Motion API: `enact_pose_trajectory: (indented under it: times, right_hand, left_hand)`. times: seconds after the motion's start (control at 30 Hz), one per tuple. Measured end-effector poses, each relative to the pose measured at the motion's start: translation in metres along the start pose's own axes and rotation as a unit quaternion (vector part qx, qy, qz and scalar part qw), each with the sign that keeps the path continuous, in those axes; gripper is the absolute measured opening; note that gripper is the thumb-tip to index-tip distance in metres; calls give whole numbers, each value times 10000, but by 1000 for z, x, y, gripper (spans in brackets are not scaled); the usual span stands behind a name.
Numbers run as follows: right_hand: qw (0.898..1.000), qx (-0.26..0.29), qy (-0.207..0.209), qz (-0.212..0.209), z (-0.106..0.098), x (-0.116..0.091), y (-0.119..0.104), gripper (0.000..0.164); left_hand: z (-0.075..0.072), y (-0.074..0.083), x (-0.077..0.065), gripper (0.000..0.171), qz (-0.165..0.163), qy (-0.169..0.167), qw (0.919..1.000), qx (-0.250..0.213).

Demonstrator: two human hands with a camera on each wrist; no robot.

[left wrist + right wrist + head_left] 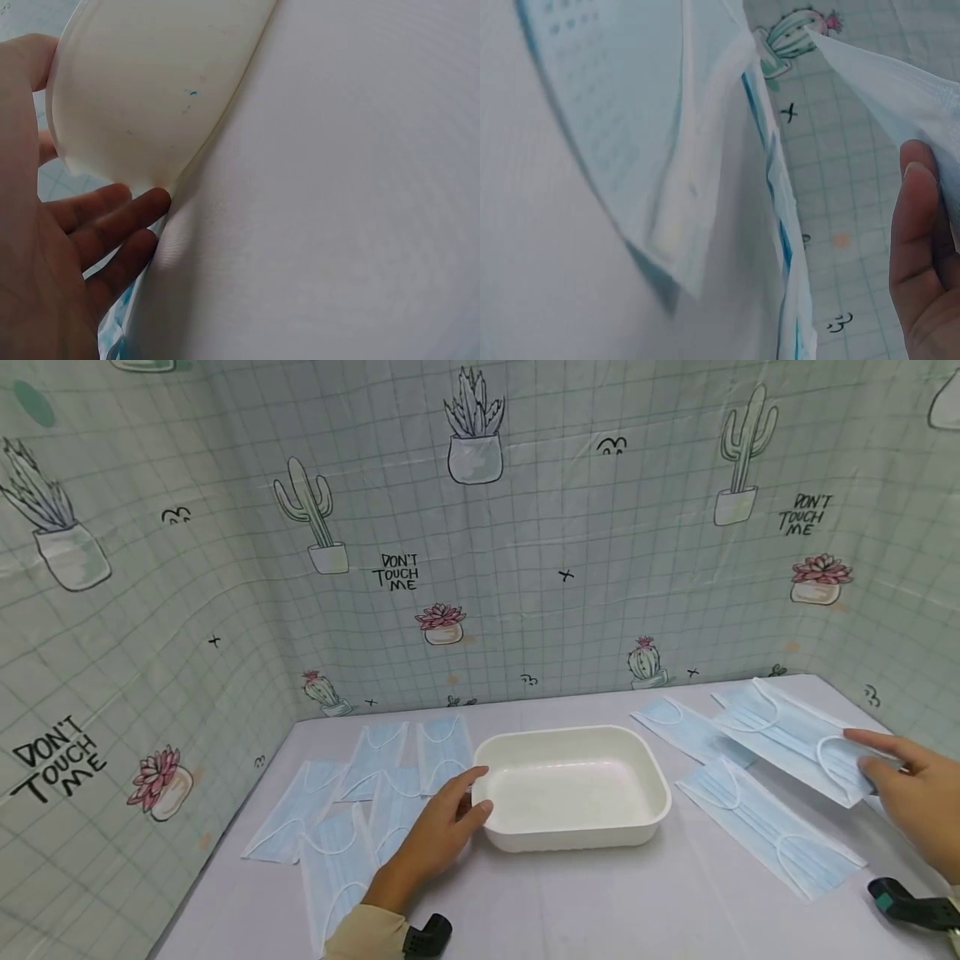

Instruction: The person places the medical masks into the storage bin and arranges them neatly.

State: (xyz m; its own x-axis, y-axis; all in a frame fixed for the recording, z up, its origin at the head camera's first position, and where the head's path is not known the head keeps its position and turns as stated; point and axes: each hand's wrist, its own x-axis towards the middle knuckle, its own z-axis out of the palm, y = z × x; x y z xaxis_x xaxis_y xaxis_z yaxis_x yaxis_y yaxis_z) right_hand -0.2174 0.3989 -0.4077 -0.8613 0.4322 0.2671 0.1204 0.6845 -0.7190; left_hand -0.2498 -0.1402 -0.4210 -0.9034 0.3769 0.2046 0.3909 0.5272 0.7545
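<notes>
A white plastic tray (573,839) stands in the middle of the table. At its left end my left hand (435,835) grips the rim, thumb and index finger over the edge. In the left wrist view the other fingers (120,225) extend along the outside, close to the tabletop. My right hand (918,793) pinches the near end of a light blue face mask (787,739), whose white ear loops face up. This mask slants above the table. Below it lie another mask (772,831) and a further one (682,727) that it partly overlaps.
Several more masks (337,847) lie loosely spread left of the tray, some overlapping. Grid-patterned cloth (540,610) with printed cacti encloses the back and sides. White cloth (570,910) covers the table.
</notes>
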Motion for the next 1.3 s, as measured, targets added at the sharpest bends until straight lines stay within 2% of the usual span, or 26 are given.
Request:
enact_pose_trajectory:
  times: [0.13,0.43,0.6,0.83,1.03,1.17,1.3]
  right_hand:
    - [9978,628,-210,-28,4,5,-5,44]
    - [9977,499,-388,-244,14,6,-25,43]
    - [9955,766,-503,-258,21,11,-43,44]
    - [9802,1630,-1117,-106,35,15,-75,48]
    - [9652,2242,-1344,117,45,19,-95,48]
    - [9594,2348,-1553,168,48,20,-101,48]
    - [9606,2287,-1579,72,50,22,-104,48]
  left_hand:
    - [1,-1,-1,54,-68,-34,9999,-105]
    - [-4,-2,-5,54,-136,-19,9998,-107]
    - [-7,-5,-7,53,-151,57,9998,-114]
    - [-12,-8,-14,53,-190,42,9997,-148]
    - [-10,-6,-10,52,-91,-8,9996,-252]
    - [-6,-3,-6,53,-22,-134,9995,-280]
    - [-5,0,-2,54,32,-131,9996,-243]
